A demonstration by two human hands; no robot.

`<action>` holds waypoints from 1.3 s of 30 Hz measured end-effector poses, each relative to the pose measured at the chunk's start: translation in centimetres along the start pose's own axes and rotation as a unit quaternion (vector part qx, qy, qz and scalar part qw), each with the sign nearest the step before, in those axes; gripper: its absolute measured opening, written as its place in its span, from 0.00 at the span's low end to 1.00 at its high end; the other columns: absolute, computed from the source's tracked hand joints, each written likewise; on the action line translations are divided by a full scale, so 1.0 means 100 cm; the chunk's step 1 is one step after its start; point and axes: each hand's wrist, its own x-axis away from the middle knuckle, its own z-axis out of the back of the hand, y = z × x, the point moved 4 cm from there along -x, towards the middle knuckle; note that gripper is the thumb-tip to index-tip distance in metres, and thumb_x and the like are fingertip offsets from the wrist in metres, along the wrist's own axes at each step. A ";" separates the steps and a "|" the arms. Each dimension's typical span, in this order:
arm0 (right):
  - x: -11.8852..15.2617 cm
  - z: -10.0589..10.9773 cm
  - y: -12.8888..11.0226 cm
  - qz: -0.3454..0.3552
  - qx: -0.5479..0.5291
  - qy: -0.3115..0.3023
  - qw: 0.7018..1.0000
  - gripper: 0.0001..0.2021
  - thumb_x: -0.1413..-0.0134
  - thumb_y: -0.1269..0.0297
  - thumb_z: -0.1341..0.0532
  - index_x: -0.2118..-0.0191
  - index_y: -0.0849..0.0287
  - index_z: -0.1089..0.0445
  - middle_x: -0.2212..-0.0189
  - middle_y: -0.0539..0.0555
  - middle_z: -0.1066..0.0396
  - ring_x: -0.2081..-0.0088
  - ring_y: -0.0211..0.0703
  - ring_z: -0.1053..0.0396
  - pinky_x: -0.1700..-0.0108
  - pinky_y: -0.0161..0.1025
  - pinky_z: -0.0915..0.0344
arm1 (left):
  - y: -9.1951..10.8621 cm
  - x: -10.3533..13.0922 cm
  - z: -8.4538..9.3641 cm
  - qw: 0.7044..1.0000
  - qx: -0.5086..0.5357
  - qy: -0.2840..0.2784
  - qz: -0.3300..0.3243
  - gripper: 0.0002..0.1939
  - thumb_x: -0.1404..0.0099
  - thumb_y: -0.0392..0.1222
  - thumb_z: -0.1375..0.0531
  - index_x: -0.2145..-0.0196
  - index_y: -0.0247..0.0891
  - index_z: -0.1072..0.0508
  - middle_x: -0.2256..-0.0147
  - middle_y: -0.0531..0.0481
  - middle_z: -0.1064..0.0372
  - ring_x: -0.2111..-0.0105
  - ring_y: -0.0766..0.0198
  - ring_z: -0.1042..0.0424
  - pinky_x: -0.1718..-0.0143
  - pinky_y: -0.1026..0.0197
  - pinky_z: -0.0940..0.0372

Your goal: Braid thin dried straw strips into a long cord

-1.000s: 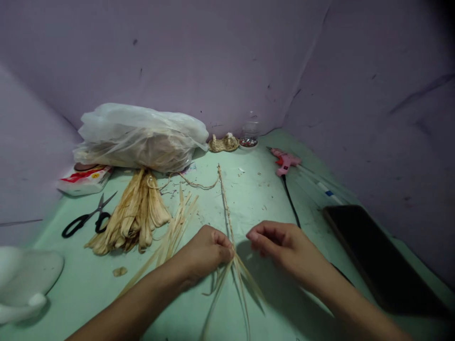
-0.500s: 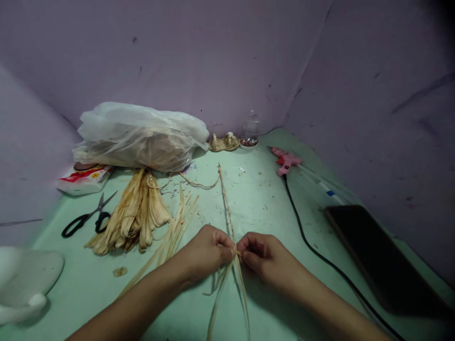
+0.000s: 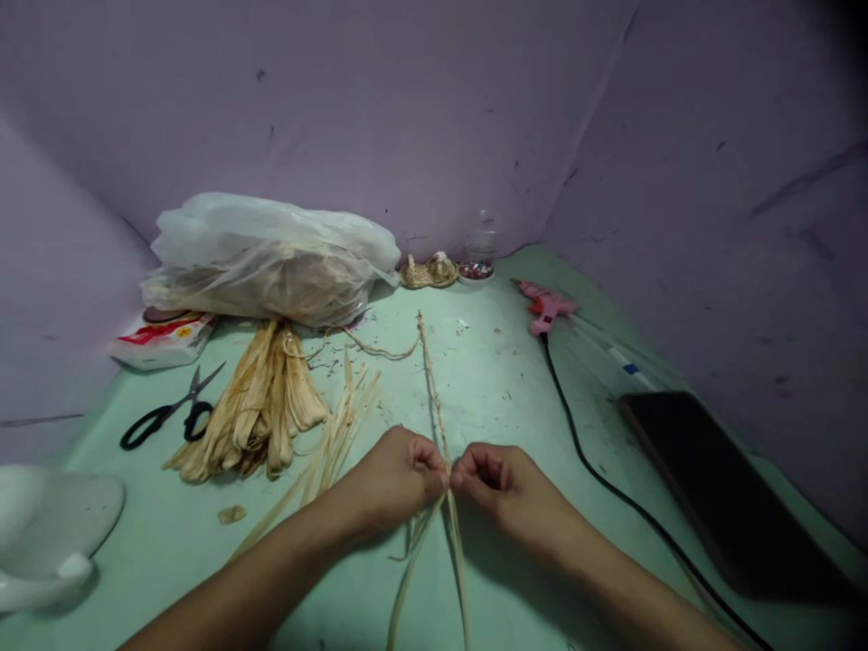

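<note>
Here, hands [image 3: 448, 479] pinching a braided strand [image 3: 434, 393], clear container [image 3: 480, 242] of red-and-white bits [image 3: 476, 269] beyond, beside a woven piece [image 3: 429, 271].

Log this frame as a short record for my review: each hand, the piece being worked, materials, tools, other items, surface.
left hand: grip pinched on the braided cord at its near end
right hand: grip pinched beside the left, fingertips at the same spot
workpiece: braided cord running away from the hands, loose strands hanging below them
materials: tan fiber bundle and pale strips, both on the left
tools: black-handled scissors, blades parted, left; pink glue gun, right
other items: plastic bag, back left; dark flat slab, right
surface: green tabletop
</note>
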 end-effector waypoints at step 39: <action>0.007 -0.010 0.001 -0.069 -0.072 -0.093 0.991 0.09 0.49 0.65 0.51 0.77 0.61 0.42 0.84 0.46 0.44 0.87 0.29 0.48 0.83 0.30 0.49 | -0.003 -0.001 -0.003 1.000 0.026 -0.006 -0.015 0.08 0.54 0.41 0.44 0.80 0.32 0.35 0.86 0.58 0.48 0.83 0.74 0.53 0.81 0.67 0.57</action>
